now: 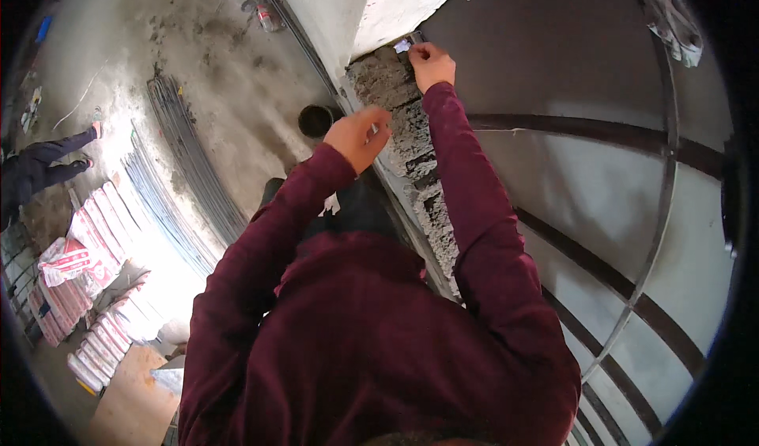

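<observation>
My right hand (pixel 434 66) is up at the far end of a rough wall top (pixel 415 134), its fingers closed in a pinch. What it grips is too small to make out. A small whitish scrap (pixel 402 46) lies beside its fingertips, by the foot of a pale pillar (pixel 340 11). Grey, crumbly mortar (pixel 383 81) covers the wall top just left of that hand. Nearer to me, my left hand (pixel 360 137) hovers over the wall's left edge with curled fingers. A pale spot shows between them, but whether they hold anything is unclear.
Below on the left, a black bucket (pixel 315 120) stands on the dirt floor. Bundles of long metal rods (pixel 194 157) and stacked red-and-white bags (pixel 99 224) lie farther left, near another person's legs (pixel 59 157). Dark metal bars (pixel 585 130) run across pale panels on the right.
</observation>
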### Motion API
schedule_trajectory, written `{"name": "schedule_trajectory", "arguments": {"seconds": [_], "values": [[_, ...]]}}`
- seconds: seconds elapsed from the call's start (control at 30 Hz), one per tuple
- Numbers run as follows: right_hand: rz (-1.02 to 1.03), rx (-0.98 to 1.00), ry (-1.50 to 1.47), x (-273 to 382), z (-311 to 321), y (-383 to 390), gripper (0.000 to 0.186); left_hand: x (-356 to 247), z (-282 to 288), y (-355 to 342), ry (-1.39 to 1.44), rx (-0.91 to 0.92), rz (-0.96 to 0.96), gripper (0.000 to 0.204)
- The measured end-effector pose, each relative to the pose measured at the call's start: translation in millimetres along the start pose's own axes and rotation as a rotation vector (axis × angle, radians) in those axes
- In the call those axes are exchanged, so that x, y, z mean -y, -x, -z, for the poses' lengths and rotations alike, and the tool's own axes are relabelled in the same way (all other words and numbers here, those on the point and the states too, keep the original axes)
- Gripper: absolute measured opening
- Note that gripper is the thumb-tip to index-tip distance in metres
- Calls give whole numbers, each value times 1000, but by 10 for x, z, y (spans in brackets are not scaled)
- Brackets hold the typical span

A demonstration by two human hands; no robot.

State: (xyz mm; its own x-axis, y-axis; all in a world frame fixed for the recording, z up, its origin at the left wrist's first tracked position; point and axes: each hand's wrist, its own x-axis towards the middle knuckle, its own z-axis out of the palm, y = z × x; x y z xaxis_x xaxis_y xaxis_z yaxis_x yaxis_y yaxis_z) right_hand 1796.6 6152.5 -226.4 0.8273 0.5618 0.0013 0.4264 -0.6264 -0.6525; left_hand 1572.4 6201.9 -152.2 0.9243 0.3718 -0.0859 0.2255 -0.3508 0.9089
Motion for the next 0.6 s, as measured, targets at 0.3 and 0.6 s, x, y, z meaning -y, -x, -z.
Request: {"name": "schedule_trajectory", "arguments": {"seconds": [0.3, 0.6], "values": [[15, 256, -210, 181, 303, -36, 26, 228, -276, -1167, 984, -213, 531, 45], [42, 220, -34, 75, 283, -439, 34, 276, -446, -1601, 1235, -260, 715, 36]]}}
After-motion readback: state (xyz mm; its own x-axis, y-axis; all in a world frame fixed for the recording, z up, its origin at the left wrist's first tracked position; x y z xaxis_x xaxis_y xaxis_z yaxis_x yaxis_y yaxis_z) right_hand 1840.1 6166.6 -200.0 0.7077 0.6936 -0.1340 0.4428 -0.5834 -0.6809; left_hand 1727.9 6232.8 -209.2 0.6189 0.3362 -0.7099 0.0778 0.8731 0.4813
